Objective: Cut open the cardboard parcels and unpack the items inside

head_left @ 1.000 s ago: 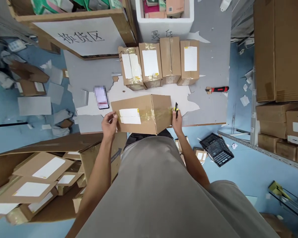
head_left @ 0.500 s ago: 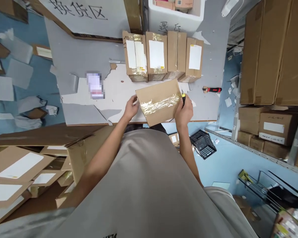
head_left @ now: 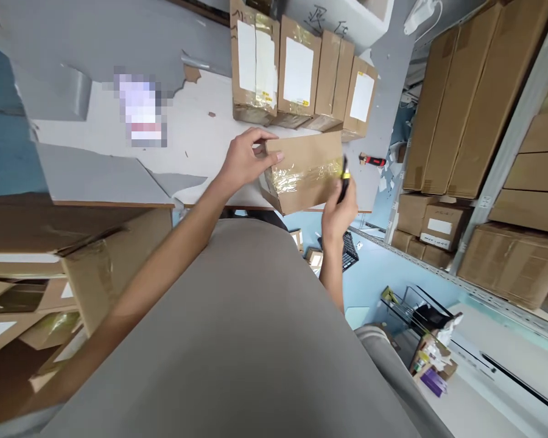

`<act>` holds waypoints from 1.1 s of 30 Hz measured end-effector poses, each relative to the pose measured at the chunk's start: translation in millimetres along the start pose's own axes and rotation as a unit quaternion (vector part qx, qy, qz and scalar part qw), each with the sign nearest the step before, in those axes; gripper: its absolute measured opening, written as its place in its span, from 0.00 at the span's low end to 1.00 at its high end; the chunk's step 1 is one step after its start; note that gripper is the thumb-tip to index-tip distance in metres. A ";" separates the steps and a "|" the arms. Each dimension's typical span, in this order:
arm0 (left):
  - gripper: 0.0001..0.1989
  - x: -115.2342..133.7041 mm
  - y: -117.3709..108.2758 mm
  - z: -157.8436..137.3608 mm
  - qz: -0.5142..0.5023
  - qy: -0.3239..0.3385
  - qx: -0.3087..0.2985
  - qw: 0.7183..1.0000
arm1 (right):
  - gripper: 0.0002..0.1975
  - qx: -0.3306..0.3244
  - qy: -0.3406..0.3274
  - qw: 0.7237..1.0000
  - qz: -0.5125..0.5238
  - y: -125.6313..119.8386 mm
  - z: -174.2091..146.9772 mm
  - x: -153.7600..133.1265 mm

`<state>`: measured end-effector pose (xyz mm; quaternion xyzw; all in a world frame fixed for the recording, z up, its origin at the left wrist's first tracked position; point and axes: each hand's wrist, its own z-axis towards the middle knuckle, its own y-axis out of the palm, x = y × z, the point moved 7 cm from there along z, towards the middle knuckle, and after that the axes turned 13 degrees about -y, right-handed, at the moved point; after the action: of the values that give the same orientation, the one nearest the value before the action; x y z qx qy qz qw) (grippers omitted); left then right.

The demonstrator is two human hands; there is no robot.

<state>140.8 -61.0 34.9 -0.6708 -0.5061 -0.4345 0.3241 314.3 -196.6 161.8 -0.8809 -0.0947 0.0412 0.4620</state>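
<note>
- Cardboard box (head_left: 308,173), head view: at the near edge of the tabletop (head_left: 105,173), before four taped boxes (head_left: 298,73).
- Left hand (head_left: 249,158): fingers grasping its left end (thumb on top).
- Right hand (head_left: 340,212): fingers wrapped round a cutter (head_left: 345,177).

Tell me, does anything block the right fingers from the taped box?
Nothing visible does: the right fingers, gripping a cutter, are close by the taped box at its right end. The left fingers hold its opposite end.
</note>
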 end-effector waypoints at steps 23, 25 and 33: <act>0.18 9.4 3.4 4.4 -0.018 0.013 -0.054 0.998 | 0.35 -0.087 0.140 0.985 0.051 -34.6 9.0 -94.6; 0.21 15.0 1.6 0.3 0.012 0.019 -0.062 0.998 | 0.35 -0.111 0.160 0.980 0.046 -36.7 6.0 -97.4; 0.19 21.2 3.8 -4.6 0.020 0.018 -0.058 0.998 | 0.30 -0.123 0.237 0.961 0.070 -31.6 -37.4 -99.6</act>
<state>145.7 -57.6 56.1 -0.6904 -0.4605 -0.4685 0.3030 218.8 -229.6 207.7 -0.9199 0.0747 -0.1483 0.3553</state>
